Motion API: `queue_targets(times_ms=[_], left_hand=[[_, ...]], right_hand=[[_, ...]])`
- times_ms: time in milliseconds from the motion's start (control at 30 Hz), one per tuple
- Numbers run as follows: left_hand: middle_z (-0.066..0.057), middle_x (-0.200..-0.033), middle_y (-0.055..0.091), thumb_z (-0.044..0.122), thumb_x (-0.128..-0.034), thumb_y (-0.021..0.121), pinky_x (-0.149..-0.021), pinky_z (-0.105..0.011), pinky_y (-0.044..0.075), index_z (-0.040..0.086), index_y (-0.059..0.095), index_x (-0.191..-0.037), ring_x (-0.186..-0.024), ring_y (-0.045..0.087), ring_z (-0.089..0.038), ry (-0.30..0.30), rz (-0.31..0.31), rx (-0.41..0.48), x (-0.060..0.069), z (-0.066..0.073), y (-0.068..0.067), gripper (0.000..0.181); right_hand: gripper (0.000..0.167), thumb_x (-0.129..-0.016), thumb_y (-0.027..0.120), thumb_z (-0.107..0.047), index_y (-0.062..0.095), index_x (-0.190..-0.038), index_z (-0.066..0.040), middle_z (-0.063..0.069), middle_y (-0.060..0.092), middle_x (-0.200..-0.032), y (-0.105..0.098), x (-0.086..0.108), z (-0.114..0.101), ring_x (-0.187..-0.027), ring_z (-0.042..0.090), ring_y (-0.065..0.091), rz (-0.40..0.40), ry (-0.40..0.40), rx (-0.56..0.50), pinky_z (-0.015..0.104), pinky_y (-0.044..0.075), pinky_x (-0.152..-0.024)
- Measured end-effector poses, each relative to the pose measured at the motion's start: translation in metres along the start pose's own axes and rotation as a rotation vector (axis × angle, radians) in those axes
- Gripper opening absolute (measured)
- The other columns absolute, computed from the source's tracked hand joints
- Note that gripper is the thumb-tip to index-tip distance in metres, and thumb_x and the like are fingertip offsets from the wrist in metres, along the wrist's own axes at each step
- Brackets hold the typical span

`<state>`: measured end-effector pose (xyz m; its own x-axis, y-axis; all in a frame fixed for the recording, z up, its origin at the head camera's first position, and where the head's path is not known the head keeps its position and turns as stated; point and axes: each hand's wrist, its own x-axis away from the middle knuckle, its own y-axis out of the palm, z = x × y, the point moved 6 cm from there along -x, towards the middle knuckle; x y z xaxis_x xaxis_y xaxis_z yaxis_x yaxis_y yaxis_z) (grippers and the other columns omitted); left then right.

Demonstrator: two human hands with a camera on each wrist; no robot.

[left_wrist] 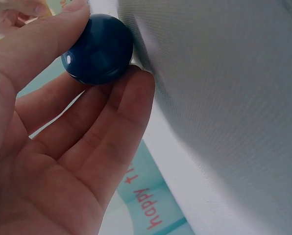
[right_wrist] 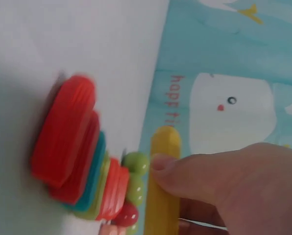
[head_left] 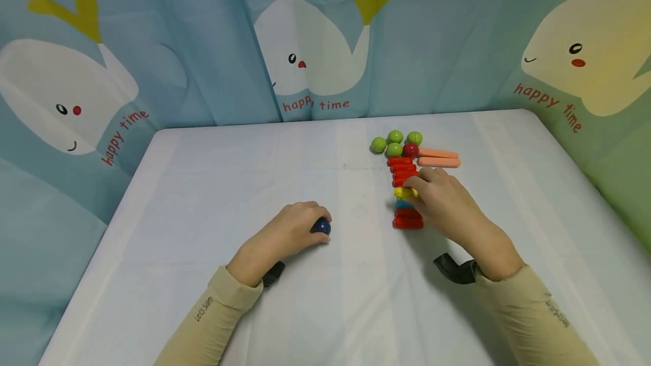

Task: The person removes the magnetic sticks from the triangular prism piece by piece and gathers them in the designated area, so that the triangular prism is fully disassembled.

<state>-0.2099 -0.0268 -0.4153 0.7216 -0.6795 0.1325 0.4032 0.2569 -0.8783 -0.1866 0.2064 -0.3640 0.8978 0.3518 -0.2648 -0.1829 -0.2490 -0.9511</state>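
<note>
My left hand (head_left: 292, 227) grips a dark blue ball (left_wrist: 99, 51) between thumb and fingertips, low over the white table left of the middle. To the right, my right hand (head_left: 447, 205) pinches a yellow stick (right_wrist: 163, 208) with thumb and fingers above a row of short coloured sticks. Red sticks (head_left: 408, 223) form the near end of that row, followed by a blue stick (head_left: 403, 204). The right wrist view also shows a yellow-green stick (right_wrist: 101, 186) beyond the blue one. More red sticks (head_left: 400, 161) lie at the far end, partly behind my fingers.
Several green balls (head_left: 394, 136) and one red ball (head_left: 411, 150) cluster beyond the row. Two peach sticks (head_left: 438, 161) lie side by side right of them. A whale-patterned curtain (head_left: 203, 72) hangs behind the table (head_left: 213, 185).
</note>
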Motion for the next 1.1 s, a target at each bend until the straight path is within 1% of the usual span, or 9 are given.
queue_targets(times_ms=[100,233,300,467,533,700,833,967,1100], left_hand=[[-0.007,-0.116,0.067,0.029,-0.0886,0.075,-0.09,-0.037,0.053,0.01,0.069,-0.118,-0.104,0.064,-0.023,0.003,0.004,-0.001,0.0,-0.001,0.001,0.036],[-0.006,-0.116,0.067,0.029,-0.0886,0.075,-0.09,-0.037,0.054,0.01,0.069,-0.118,-0.104,0.064,-0.023,0.001,0.008,-0.001,0.001,-0.002,0.001,0.036],[-0.007,-0.116,0.067,0.029,-0.0887,0.075,-0.09,-0.037,0.054,0.01,0.069,-0.118,-0.105,0.065,-0.023,0.002,0.008,-0.005,0.001,-0.002,0.001,0.035],[-0.009,-0.117,0.067,0.029,-0.0891,0.075,-0.092,-0.037,0.054,0.009,0.068,-0.119,-0.108,0.064,-0.025,0.004,0.009,-0.006,0.002,0.001,0.0,0.036],[-0.009,-0.118,0.067,0.029,-0.0892,0.075,-0.092,-0.037,0.054,0.009,0.068,-0.119,-0.109,0.064,-0.025,0.003,0.011,-0.003,0.002,0.001,0.0,0.036],[-0.008,-0.119,0.067,0.03,-0.0897,0.074,-0.092,-0.036,0.054,0.01,0.067,-0.12,-0.109,0.064,-0.024,0.002,0.008,-0.013,0.002,0.002,0.0,0.037],[-0.007,-0.118,0.067,0.03,-0.0896,0.074,-0.092,-0.036,0.054,0.01,0.067,-0.12,-0.109,0.064,-0.024,0.011,0.012,-0.016,0.003,0.002,-0.001,0.037],[-0.007,-0.117,0.067,0.029,-0.0893,0.074,-0.092,-0.036,0.054,0.01,0.067,-0.119,-0.108,0.064,-0.024,0.017,0.016,-0.015,0.003,0.002,-0.002,0.036],[-0.007,-0.118,0.067,0.029,-0.0897,0.074,-0.092,-0.036,0.054,0.011,0.067,-0.12,-0.109,0.064,-0.023,0.013,0.007,-0.016,0.003,0.001,-0.001,0.036]], right_hand=[[0.024,-0.076,0.081,0.003,0.071,-0.098,0.002,0.012,0.059,-0.082,0.0,0.0,0.007,-0.074,0.025,0.052,0.035,0.0,0.037,0.038,0.046,-0.062],[0.023,-0.078,0.078,0.003,0.07,-0.1,0.003,0.017,0.064,-0.09,0.001,-0.002,0.018,-0.078,0.03,0.057,0.037,0.014,0.049,0.044,0.05,-0.065],[0.026,-0.08,0.076,0.003,0.069,-0.104,0.005,0.022,0.066,-0.097,0.002,-0.003,0.025,-0.084,0.035,0.059,0.016,0.032,0.053,0.048,0.051,-0.067],[0.03,-0.083,0.074,-0.001,0.067,-0.111,0.006,0.027,0.064,-0.105,0.007,-0.005,0.044,-0.093,0.041,0.058,-0.063,0.101,0.079,0.053,0.052,-0.07],[0.03,-0.085,0.074,-0.004,0.067,-0.112,0.005,0.026,0.063,-0.102,0.01,-0.007,0.052,-0.093,0.041,0.058,-0.097,0.136,0.088,0.053,0.051,-0.07],[0.029,-0.088,0.072,-0.007,0.066,-0.114,0.005,0.027,0.06,-0.104,0.019,-0.01,0.073,-0.096,0.044,0.056,-0.169,0.225,0.092,0.056,0.051,-0.077],[0.031,-0.087,0.072,-0.006,0.065,-0.116,0.005,0.029,0.059,-0.107,0.023,-0.012,0.081,-0.095,0.044,0.056,-0.181,0.259,0.091,0.057,0.051,-0.079],[0.033,-0.086,0.073,-0.004,0.064,-0.116,0.005,0.031,0.058,-0.106,0.022,-0.016,0.084,-0.091,0.043,0.056,-0.164,0.258,0.104,0.056,0.051,-0.076],[0.033,-0.086,0.073,-0.004,0.064,-0.116,0.005,0.031,0.059,-0.106,0.024,-0.019,0.087,-0.09,0.043,0.057,-0.163,0.262,0.118,0.055,0.052,-0.075]])
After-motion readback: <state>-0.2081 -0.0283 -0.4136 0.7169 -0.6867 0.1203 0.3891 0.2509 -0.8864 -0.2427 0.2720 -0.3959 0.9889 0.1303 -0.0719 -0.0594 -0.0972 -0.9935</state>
